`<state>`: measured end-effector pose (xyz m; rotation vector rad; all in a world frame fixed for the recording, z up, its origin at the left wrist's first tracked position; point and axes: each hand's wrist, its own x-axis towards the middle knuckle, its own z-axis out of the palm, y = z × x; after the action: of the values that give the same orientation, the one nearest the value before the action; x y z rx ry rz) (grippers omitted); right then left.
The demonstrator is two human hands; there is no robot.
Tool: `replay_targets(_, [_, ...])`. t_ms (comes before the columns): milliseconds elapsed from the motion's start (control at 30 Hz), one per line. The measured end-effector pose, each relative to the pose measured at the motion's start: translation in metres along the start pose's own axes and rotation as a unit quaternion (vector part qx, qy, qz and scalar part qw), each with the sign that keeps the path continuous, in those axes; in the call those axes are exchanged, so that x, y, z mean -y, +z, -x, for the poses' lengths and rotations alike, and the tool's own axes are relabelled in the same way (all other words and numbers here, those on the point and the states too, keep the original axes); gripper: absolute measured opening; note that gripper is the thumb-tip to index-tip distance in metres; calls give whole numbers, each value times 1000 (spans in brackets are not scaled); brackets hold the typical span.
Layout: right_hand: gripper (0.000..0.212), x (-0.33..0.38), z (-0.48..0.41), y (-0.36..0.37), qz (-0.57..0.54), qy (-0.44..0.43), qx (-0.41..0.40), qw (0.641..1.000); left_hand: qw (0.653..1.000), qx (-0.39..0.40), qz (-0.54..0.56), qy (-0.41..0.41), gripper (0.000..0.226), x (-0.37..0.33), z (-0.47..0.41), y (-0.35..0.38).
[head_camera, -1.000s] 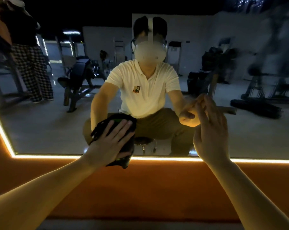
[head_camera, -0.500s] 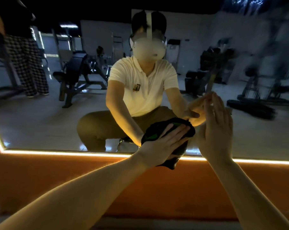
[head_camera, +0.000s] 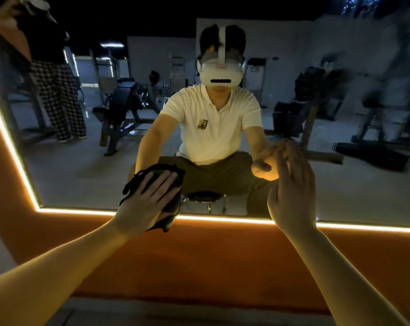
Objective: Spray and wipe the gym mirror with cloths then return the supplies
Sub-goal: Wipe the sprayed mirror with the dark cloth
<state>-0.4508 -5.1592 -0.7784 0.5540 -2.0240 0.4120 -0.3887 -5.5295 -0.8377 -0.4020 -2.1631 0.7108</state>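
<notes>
The big gym mirror (head_camera: 81, 165) fills the wall ahead, edged by a glowing light strip (head_camera: 222, 218). My left hand (head_camera: 145, 203) presses a dark cloth (head_camera: 173, 203) flat against the glass near the mirror's lower edge, fingers spread and straight. My right hand (head_camera: 292, 191) leans on the glass to the right with straight fingers and holds nothing. No spray bottle is in view.
Below the mirror runs an orange wall panel (head_camera: 199, 260). The glass reflects me squatting over a small stool (head_camera: 206, 198), a weight bench (head_camera: 121, 109), other gym machines, and a person in checked trousers (head_camera: 60, 100) at the left.
My left hand has slid the cloth back to the left along the mirror's lower edge after a sweep to the right. My right hand stays against the glass.
</notes>
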Motion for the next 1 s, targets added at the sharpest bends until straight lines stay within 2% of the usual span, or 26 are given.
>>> replay_targets(167, [68,-10,0,-6,10,11,10,1000,998,-38,25,46,67,-36,-47,-4])
replay_targets(300, [65,-45,0,-19,20,59,10,998,991,-71,32,108,71,-97,-114,-4])
replay_targets(467, [68,-93,4,-43,44,116,22,992,983,-111,39,144,75,-169,-197,-1])
replay_targets(633, [71,-122,7,-55,32,126,27,991,988,-45,-3,149,85,-221,-234,-9])
replay_targets(733, [66,-122,3,-57,14,131,10,991,985,-65,-2,158,82,-217,-237,-12])
replay_targets(867, [60,-122,-2,-58,-5,132,-24,991,974,-104,-9,203,73,-176,-217,-13])
replay_targets(1000, [59,-129,-1,-62,-2,129,-20,991,969,-102,-7,225,81,-171,-219,-12])
